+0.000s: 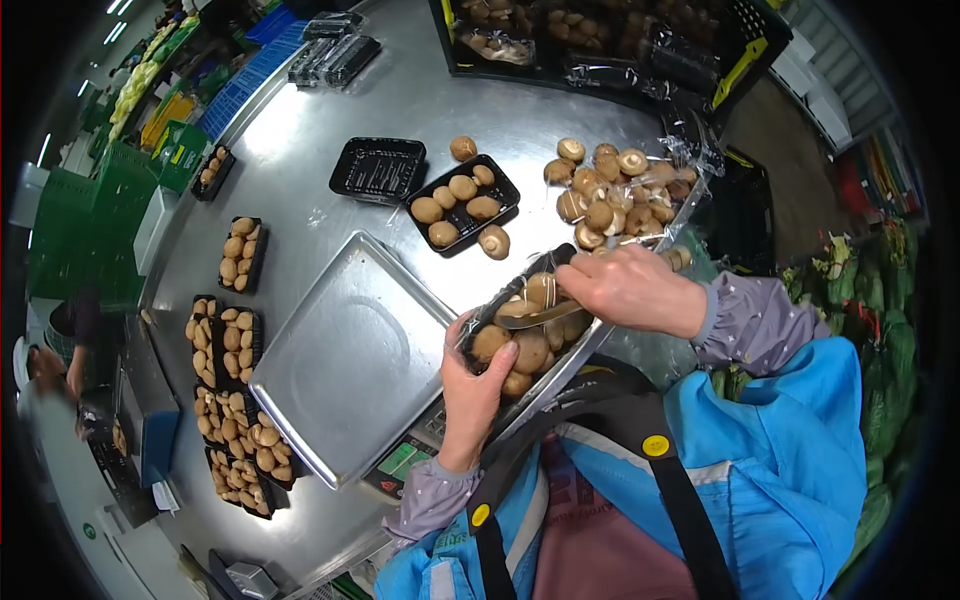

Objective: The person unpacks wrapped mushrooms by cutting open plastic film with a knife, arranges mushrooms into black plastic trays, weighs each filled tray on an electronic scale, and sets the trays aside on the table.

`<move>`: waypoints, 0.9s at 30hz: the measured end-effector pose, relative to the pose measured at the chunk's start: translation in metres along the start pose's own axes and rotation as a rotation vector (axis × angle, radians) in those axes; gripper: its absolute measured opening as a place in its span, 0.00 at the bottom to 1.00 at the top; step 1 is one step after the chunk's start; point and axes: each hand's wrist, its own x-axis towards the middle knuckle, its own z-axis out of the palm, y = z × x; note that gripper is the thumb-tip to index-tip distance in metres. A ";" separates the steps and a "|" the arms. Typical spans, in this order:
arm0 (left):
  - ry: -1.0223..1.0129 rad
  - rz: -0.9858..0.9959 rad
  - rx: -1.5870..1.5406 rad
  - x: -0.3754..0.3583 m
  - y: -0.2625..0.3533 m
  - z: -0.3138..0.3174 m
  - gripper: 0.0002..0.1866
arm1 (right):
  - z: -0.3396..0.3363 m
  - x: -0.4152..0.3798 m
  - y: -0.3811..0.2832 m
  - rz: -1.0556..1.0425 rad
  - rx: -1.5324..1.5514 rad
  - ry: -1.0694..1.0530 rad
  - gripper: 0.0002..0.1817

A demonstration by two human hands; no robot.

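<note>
Held over the right edge of the pan, at the near side of the table (290, 180), a film-wrapped black tray (508, 290) of mushrooms (533, 350) sits between your two bare hands. Your left hand (468, 390) grips its near corner, thumb spread from the fingers and pressed over the film and rounded brown caps; the fingers wrap the side, mostly hidden. Your right hand (635, 290) is closed at the opposite edge, fingers curled tightly around a knife (540, 316) whose slim, curved metal blade lies across the caps. Whether those fingertips also pinch the glossy, crinkled film, you cannot tell from here.

Beneath is the pan (350, 350), smooth, shallow metal with rounded corners, beside the green display of a scale (400, 462). Beyond, a part-filled tray (470, 220) touches a ribbed plastic tray (378, 170). To your right, pale stems and domed caps form a loose pile (615, 195), partly under clear plastic. To your left, packed trays (217, 350) line the brushed-metal surface.
</note>
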 end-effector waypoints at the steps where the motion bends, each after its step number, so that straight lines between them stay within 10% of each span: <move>1: 0.013 0.065 0.102 -0.003 0.003 0.002 0.27 | 0.002 0.002 0.000 -0.062 -0.045 0.068 0.04; 14: -0.030 0.218 0.629 -0.019 -0.009 0.009 0.24 | 0.038 -0.005 0.011 0.015 -0.179 0.108 0.03; 27: -0.084 -0.049 0.119 -0.008 -0.015 -0.003 0.20 | 0.028 -0.016 -0.002 -0.149 0.430 0.267 0.21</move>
